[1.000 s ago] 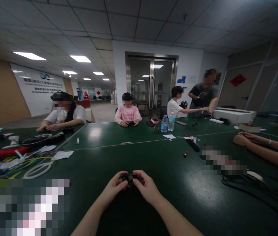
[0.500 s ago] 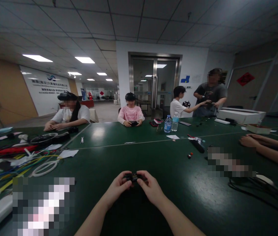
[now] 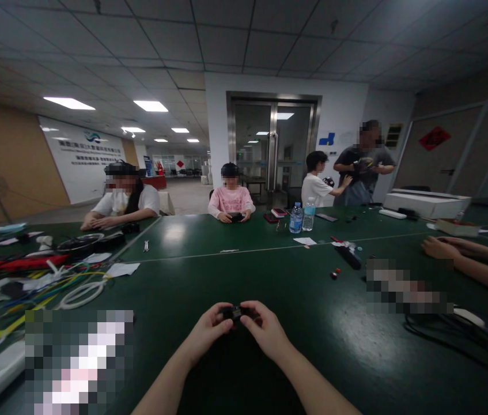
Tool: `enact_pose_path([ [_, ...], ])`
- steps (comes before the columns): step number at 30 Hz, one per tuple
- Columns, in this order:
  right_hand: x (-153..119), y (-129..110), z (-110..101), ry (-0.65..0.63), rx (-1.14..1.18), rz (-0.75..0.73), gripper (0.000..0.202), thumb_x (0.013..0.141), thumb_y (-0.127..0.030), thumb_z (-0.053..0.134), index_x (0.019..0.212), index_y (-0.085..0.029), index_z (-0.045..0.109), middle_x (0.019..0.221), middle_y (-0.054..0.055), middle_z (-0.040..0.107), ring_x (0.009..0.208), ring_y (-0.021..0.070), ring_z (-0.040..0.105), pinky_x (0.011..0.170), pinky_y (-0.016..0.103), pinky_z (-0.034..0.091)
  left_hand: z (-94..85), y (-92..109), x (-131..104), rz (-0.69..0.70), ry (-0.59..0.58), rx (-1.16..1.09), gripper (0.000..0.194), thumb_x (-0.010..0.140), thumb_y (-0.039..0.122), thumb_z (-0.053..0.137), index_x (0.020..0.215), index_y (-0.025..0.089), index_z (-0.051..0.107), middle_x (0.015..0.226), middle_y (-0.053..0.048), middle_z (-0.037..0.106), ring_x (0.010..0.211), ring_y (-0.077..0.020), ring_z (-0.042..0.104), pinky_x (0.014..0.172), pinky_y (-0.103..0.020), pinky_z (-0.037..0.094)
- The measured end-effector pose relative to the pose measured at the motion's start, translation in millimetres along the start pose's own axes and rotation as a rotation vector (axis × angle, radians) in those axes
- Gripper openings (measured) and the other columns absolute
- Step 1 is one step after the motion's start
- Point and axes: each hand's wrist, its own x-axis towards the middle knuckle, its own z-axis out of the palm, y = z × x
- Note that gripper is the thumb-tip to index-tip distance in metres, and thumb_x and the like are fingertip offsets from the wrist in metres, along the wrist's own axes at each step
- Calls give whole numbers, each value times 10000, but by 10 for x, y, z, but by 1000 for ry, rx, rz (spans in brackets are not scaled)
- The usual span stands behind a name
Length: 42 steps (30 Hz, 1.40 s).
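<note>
A small black object (image 3: 237, 313) is held between both hands just above the green table (image 3: 209, 276). My left hand (image 3: 211, 333) grips its left end, with thumb and fingers closed on it. On the other end are the thumb and fingers of my right hand (image 3: 265, 329). The object looks like a small device with a lighter patch in the middle; the fingers cover its ends and finer detail is too small to tell.
Cables (image 3: 82, 295) and papers (image 3: 123, 269) lie at the left. Two water bottles (image 3: 295, 219) stand beyond the middle. A black tool-like item (image 3: 348, 255) lies right of centre. Another person's hands (image 3: 440, 248) rest at the right. Other people sit or stand across the table.
The standing person at the back right has straightened and drawn their hands in. The view has shifted slightly. My hands keep nearly the same hold on the black object.
</note>
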Motion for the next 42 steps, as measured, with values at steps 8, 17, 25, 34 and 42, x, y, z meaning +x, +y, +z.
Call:
enact_pose_path([
  [8,-22,-81,-18,-1,-21,9,229,781,-289,515,1002,-262,570,1022,5,582,912,194,561,756,320,455,-12,-4,-14,6,-3,1,438,722,293,619,1119,196,461,898,-43,618,840,-182,572,744,-307,412],
  [17,-7,-55,17,-9,-46,-57,216,749,-294,561,958,-244,588,1043,23,572,957,196,538,776,312,434,-4,-7,-7,-12,-45,-59,384,697,256,648,1039,196,484,888,-26,627,806,-153,571,737,-282,408],
  [25,7,-48,8,1,-78,-64,156,729,-274,587,877,-227,603,1031,24,569,971,196,533,816,325,422,-13,-63,10,9,-28,-28,353,704,278,639,1017,190,502,849,-15,625,807,-161,579,747,-292,413],
  [34,-38,-134,-6,-25,-72,-38,102,737,-237,579,837,-239,599,1026,8,556,982,183,525,867,338,416,15,27,-35,-36,-50,9,382,694,298,646,1033,210,494,889,-20,621,832,-176,576,761,-312,416],
  [42,-43,-101,-8,-35,-54,-20,115,752,-239,559,861,-238,592,1085,5,530,1045,182,497,919,356,383,10,-4,-19,-26,-53,38,384,708,305,633,1045,215,472,925,-29,621,840,-179,574,765,-318,417],
])
